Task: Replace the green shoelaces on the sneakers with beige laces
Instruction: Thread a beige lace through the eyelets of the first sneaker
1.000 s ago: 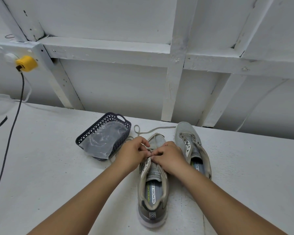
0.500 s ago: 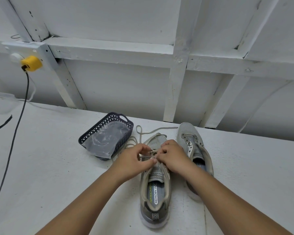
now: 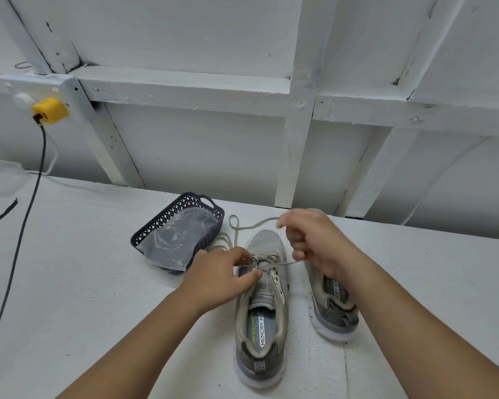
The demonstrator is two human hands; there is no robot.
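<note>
A person's right hand pinches a beige lace and draws it out taut to the right across the near sneaker, while the left hand presses thumb and curled fingers onto the lacing at the lower eyelets, apparently pinning the crossing there. Only the first rows toward the toe look threaded; the upper eyelets of this shoe appear bare, and the lace's free length trails in a loop on the white tabletop beyond the toe. The second sneaker, just beside the first and partly hidden by the right forearm, shows no lace in its visible part, so most of the job seems to remain. No green laces are in sight. A dark plastic basket holding a clear plastic bag sits near the left hand, close to the slack lace, which could snag on it; a yellow plug and its cable lie well apart
</note>
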